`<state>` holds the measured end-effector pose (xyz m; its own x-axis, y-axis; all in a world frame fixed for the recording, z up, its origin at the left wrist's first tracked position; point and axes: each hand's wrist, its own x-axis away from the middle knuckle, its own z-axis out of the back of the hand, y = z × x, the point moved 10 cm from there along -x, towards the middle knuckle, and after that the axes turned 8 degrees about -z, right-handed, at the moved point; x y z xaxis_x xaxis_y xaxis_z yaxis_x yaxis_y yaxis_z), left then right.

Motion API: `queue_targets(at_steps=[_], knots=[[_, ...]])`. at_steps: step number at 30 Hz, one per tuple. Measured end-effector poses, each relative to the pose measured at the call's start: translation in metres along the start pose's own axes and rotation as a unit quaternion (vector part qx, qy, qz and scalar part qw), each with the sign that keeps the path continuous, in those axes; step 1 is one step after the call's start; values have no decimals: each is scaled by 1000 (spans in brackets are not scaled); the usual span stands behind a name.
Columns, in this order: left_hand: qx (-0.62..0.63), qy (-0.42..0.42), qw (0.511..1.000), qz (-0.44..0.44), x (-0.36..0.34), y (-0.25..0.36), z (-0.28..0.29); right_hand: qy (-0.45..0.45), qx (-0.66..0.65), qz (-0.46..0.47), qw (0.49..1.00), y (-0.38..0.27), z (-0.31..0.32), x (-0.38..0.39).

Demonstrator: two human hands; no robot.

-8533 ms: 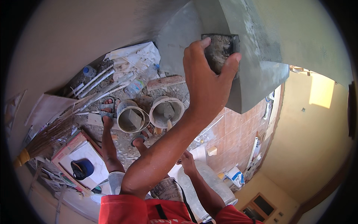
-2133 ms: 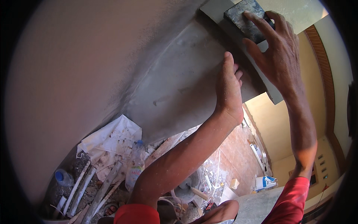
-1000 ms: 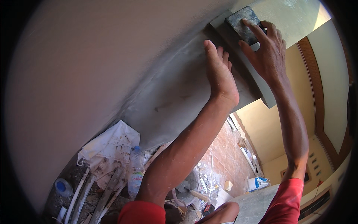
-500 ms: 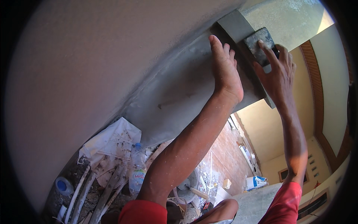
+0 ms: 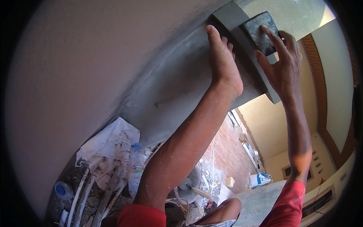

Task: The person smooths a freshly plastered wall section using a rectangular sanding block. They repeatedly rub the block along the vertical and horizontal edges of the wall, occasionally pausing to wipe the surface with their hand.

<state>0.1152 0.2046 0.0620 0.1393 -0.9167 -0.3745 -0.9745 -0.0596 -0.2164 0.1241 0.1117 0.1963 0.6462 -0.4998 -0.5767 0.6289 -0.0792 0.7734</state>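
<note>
My right hand (image 5: 283,70) grips a dark, square, grime-streaked float (image 5: 259,32) against the narrow grey plastered band (image 5: 228,15), near a lighter rough grey face at upper right. Its index finger lies on the float's face, the others curl at its far side. Beside it on the left, my left hand (image 5: 223,62) is raised with thumb and fingers stretched out, holding nothing, along the broad grey plastered surface (image 5: 170,98); whether its palm or fingertips touch that surface I cannot tell.
The wall (image 5: 75,68) fills the left. Below lie a white dirty cloth (image 5: 106,138), two plastic bottles (image 5: 64,191), pipes and sticks (image 5: 81,193), rubble and a bucket (image 5: 193,178) behind my left forearm. Beyond are a tiled floor (image 5: 223,147) with a white sack (image 5: 259,180) and yellow walls.
Both hands and the float sit higher in view than half a second ago. Since the oldest frame, my left hand has let go of the block it held; my right now holds the float.
</note>
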Motion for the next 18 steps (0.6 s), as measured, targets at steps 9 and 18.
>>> queue_targets(at_steps=[9,18], knots=[[14,-13,1000,-7,0,1,-11,-44,66,-19,997,9,-7,25],[2,-12,1000,4,4,1,-17,-78,-204,-220,951,94,80,172]])
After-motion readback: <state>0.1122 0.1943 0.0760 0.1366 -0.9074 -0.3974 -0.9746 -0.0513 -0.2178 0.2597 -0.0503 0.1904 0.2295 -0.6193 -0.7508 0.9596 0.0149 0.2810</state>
